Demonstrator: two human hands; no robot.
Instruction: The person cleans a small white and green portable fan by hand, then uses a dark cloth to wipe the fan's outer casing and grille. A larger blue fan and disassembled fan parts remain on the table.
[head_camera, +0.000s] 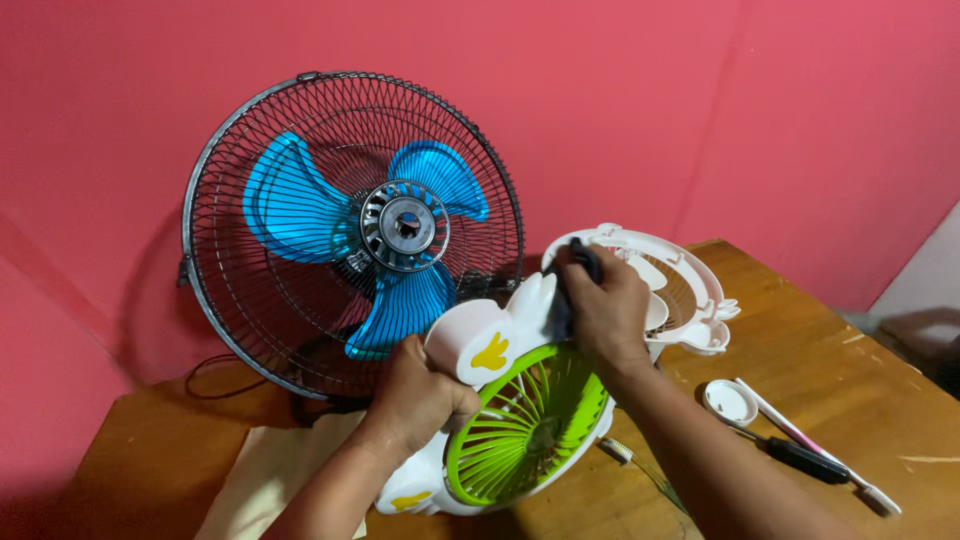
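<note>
My left hand (415, 395) grips a small white fan housing (480, 345) with a green grille (525, 420) and a yellow mark, tilted toward me over the wooden table (820, 330). My right hand (600, 300) holds a dark cloth (575, 262) and presses it against the housing's upper white edge. Behind my right hand lies a separate white round fan cover (690, 280) on the table.
A large black wire-cage fan with blue blades (350, 225) stands at the back against the pink wall. A white round cap (730, 402), a black-handled screwdriver (805, 460) and a white toothbrush (830, 455) lie at right. A beige cloth (265, 470) lies at front left.
</note>
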